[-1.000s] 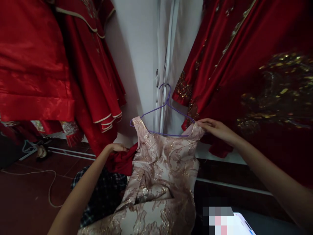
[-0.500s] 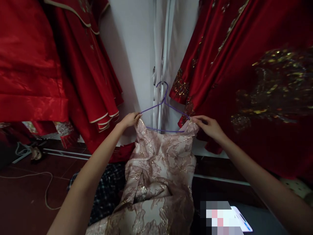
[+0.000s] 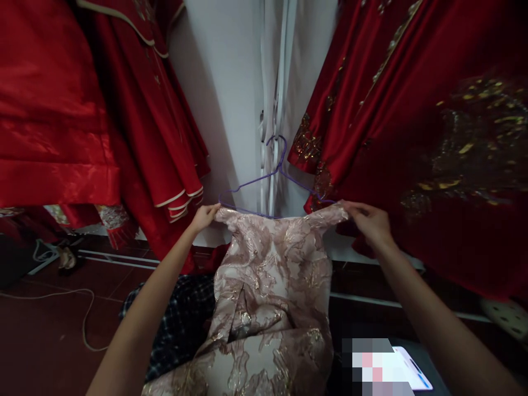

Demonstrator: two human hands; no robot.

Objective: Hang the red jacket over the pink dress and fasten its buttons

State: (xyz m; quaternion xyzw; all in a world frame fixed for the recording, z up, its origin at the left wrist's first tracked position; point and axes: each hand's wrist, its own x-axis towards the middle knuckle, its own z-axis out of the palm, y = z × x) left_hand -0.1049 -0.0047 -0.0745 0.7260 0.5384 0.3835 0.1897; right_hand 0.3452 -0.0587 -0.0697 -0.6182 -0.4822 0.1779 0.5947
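A pale pink dress (image 3: 268,264) with a metallic floral pattern hangs in front of me, its lower part spread toward my lap. My left hand (image 3: 205,216) pinches the end of its left shoulder strap. On the other side, my right hand (image 3: 371,221) pinches the right strap, and the neckline is drawn out wide between them. A purple hanger (image 3: 280,168) stands behind the neckline. Its hook and sloping arms show; part of its lower bar is hidden by the dress. Whether the hook rests on anything I cannot tell.
Red garments (image 3: 152,137) hang at the left, and red gowns with gold sequins (image 3: 307,143) hang at the right. A white wall (image 3: 223,82) lies between. Dark checked cloth (image 3: 177,308) is beneath my left arm. A lit phone (image 3: 412,368) lies lower right; shoes (image 3: 66,258) and a cable (image 3: 88,313) are at left.
Both hands have moved outward and slightly down, pulling the straps apart. The straps have come off the hanger's shoulders, and its left end now shows.
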